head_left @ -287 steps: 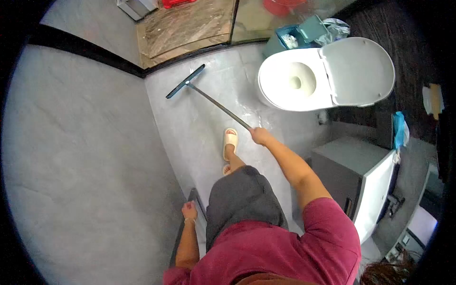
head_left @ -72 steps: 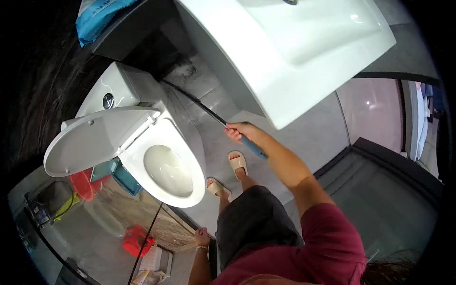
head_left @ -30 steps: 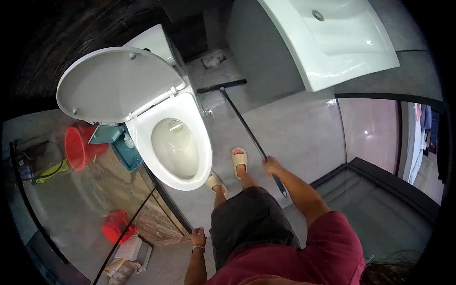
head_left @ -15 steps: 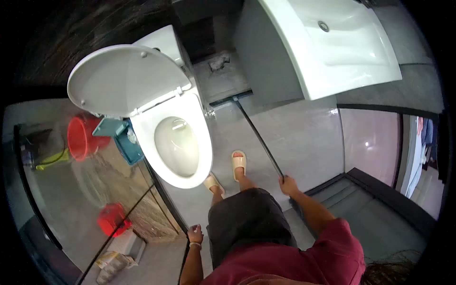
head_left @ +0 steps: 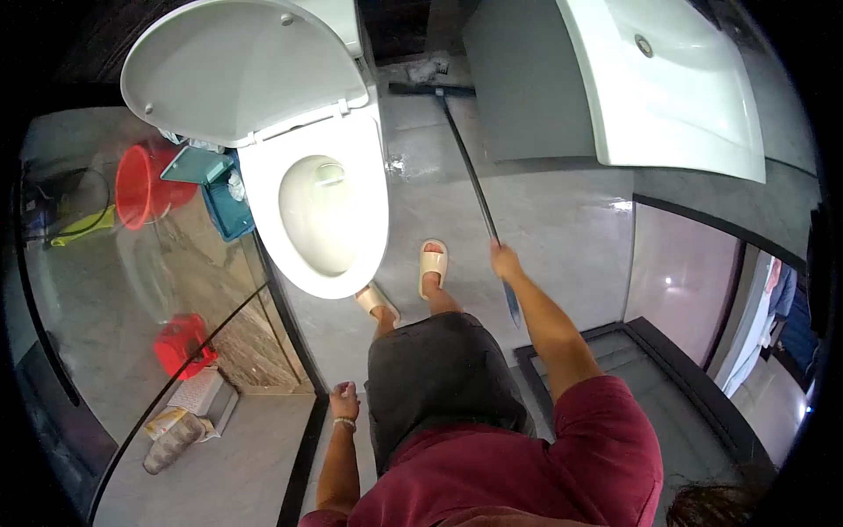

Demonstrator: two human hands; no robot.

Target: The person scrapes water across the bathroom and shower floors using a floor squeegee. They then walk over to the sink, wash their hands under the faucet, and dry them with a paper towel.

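Note:
My right hand [head_left: 505,261] is wrapped round the long handle of a floor squeegee [head_left: 468,162], with the handle's blue end sticking out below my grip. Its wide dark blade [head_left: 413,90] rests on the grey floor, at the back of the gap between toilet and sink cabinet. My left hand [head_left: 344,401], a bracelet at its wrist, hangs beside my dark shorts with its fingers curled in. Nothing shows in it. Close to my feet in pale slippers [head_left: 433,261] stands the white toilet [head_left: 373,189], lid and seat raised.
The white sink [head_left: 694,114] and its grey cabinet [head_left: 531,88] stand on the right. Left of the toilet is an open teal bin [head_left: 226,211]. Behind glass are a red bucket [head_left: 140,189], a red basket [head_left: 184,345] and a box [head_left: 206,395]. A dark-framed tray [head_left: 650,378] lies right.
The squeegee blade has slid farther back along the floor, toward the wall, as my right arm stretched forward. My view has shifted. My left hand still hangs at my side.

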